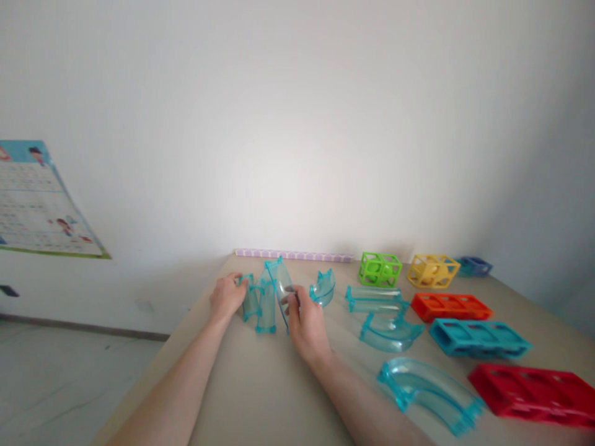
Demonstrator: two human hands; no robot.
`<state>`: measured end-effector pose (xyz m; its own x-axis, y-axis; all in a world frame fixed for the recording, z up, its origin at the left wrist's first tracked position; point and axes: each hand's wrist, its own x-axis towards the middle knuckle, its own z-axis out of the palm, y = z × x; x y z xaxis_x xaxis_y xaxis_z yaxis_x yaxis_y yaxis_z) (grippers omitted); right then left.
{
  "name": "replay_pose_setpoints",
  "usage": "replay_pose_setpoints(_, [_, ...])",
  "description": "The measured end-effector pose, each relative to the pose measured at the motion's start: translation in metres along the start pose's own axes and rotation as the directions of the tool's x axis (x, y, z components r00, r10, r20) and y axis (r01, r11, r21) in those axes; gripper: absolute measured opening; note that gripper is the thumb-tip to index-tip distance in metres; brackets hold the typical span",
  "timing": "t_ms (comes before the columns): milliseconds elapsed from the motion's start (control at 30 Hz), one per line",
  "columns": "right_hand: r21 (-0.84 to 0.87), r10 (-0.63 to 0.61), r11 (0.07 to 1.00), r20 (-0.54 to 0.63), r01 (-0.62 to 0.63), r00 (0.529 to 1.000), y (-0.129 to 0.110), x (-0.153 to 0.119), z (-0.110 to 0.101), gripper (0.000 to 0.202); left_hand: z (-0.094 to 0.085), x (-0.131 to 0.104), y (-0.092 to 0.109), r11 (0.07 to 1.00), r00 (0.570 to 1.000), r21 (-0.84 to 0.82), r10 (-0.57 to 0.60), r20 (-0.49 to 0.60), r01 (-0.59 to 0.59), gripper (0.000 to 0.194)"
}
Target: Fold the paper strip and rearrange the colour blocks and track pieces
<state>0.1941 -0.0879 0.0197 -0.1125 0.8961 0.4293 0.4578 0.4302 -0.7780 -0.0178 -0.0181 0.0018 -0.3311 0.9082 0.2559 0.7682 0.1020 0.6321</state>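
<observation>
- A cluster of three clear turquoise plastic track pieces (266,296) stands upright near the far left edge of the beige table (260,384), between the two hands.
- The left hand (227,296) curls its fingers around the leftmost piece of the cluster.
- The right hand (304,325) pinches the tallest, tilted piece between thumb and fingertips.
- Four more clear turquoise track pieces lie apart to the right: one small curve (323,287), one straight channel (375,298), one mid-sized curve (389,332), one large curve (430,390).
- Two open cube frames stand further back: one green (380,269), one yellow (432,271).
- One small blue frame (474,266) sits in the far corner.
- Three long perforated blocks lie at the right: one orange (450,306), one teal (478,338), one red (534,389).
- One lilac strip (294,254) lies along the wall.
</observation>
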Motion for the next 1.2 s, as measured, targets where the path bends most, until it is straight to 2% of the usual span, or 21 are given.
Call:
replay_pose_setpoints(100, [0.056, -0.071, 0.996, 0.151, 0.063, 0.986, -0.002, -0.003, 0.002, 0.024, 0.0, -0.004, 0.004, 0.975, 0.99, 0.172, -0.134, -0.05, 0.14, 0.066])
replay_pose_setpoints(167, [0.047, -0.085, 0.996, 0.231, 0.076, 0.969, -0.001, -0.004, 0.004, 0.023, 0.0, -0.006, 0.007, 0.954, 0.985, 0.246, -0.165, -0.049, 0.172, 0.066])
replay_pose_setpoints(267, [-0.037, -0.052, 0.997, 0.265, 0.064, 0.963, 0.003, -0.003, 0.007, 0.021, 0.0, -0.007, 0.01, 0.936, 0.985, 0.308, -0.172, -0.023, 0.17, 0.059])
replay_pose_setpoints(433, [-0.126, 0.006, 0.992, 0.182, 0.018, 0.983, 0.005, 0.0, 0.006, 0.022, -0.003, -0.006, 0.011, 0.932, 0.993, 0.353, -0.107, 0.042, 0.085, 0.047])
replay_pose_setpoints(500, [-0.125, 0.029, 0.992, 0.157, -0.009, 0.987, 0.004, 0.001, 0.006, 0.022, -0.005, -0.008, 0.012, 0.927, 0.996, 0.374, -0.071, 0.061, 0.043, 0.049])
replay_pose_setpoints(600, [-0.075, 0.041, 0.997, 0.111, -0.033, 0.993, 0.003, 0.001, 0.005, 0.023, -0.008, -0.011, 0.013, 0.914, 0.996, 0.404, -0.046, 0.073, 0.013, 0.055])
replay_pose_setpoints(733, [0.037, 0.051, 0.998, -0.022, -0.05, 0.998, 0.003, 0.0, 0.004, 0.024, -0.011, -0.012, 0.01, 0.912, 0.996, 0.411, -0.03, 0.089, -0.01, 0.039])
replay_pose_setpoints(833, [0.122, 0.073, 0.991, -0.097, -0.061, 0.993, 0.005, 0.001, 0.003, 0.024, -0.012, -0.012, 0.009, 0.914, 0.996, 0.404, -0.016, 0.09, -0.022, 0.037])
replay_pose_setpoints(900, [0.164, 0.086, 0.984, -0.121, -0.066, 0.989, 0.006, 0.001, 0.004, 0.024, -0.013, -0.013, 0.011, 0.919, 0.997, 0.392, 0.015, 0.079, -0.045, 0.038])
replay_pose_setpoints(1000, [0.195, 0.085, 0.979, -0.118, -0.061, 0.989, 0.006, 0.001, 0.004, 0.024, -0.014, -0.017, 0.02, 0.925, 0.988, 0.347, 0.139, 0.064, -0.153, 0.05])
replay_pose_setpoints(1067, [0.194, 0.071, 0.979, -0.064, -0.058, 0.995, 0.005, 0.0, 0.004, 0.024, -0.014, -0.02, 0.027, 0.92, 0.965, 0.293, 0.247, 0.088, -0.262, 0.053])
replay_pose_setpoints(1133, [0.158, 0.053, 0.986, 0.011, -0.054, 0.999, 0.003, 0.0, 0.004, 0.025, -0.012, -0.023, 0.031, 0.91, 0.936, 0.224, 0.328, 0.129, -0.35, 0.043])
replay_pose_setpoints(1200, [0.094, 0.042, 0.994, 0.074, -0.048, 0.996, 0.002, 0.0, 0.004, 0.025, -0.008, -0.024, 0.031, 0.908, 0.918, 0.156, 0.367, 0.147, -0.388, 0.037])
